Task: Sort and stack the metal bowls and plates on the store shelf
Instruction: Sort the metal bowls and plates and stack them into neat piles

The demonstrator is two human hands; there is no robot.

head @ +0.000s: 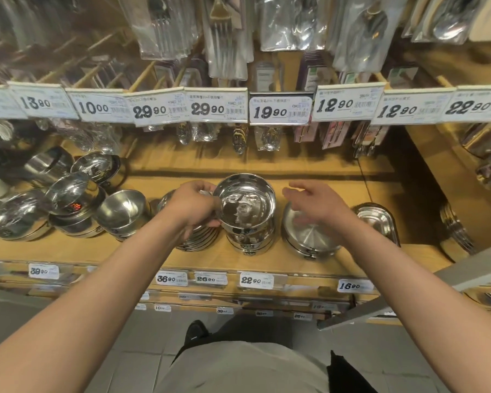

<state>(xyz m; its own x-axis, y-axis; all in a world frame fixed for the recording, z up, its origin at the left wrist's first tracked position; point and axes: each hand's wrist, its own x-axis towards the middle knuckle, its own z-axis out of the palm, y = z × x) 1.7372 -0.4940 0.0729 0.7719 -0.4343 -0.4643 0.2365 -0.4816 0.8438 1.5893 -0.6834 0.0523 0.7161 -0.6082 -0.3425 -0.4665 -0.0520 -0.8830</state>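
A stack of shiny metal bowls (248,211) stands mid-shelf. My left hand (194,204) grips the left rim of the top bowl, fingers curled over its edge. Under that hand lies a stack of flat metal plates (199,239). My right hand (313,202) hovers with fingers spread and relaxed above a stack of shallow round dishes (309,239), just right of the bowls, holding nothing.
More bowls (122,212) and wrapped bowls (68,194) crowd the shelf's left. Rectangular metal trays (377,219) lean at the right. Bagged cutlery hangs above behind price tags (281,107). The wooden shelf (295,262) has a front edge with price labels.
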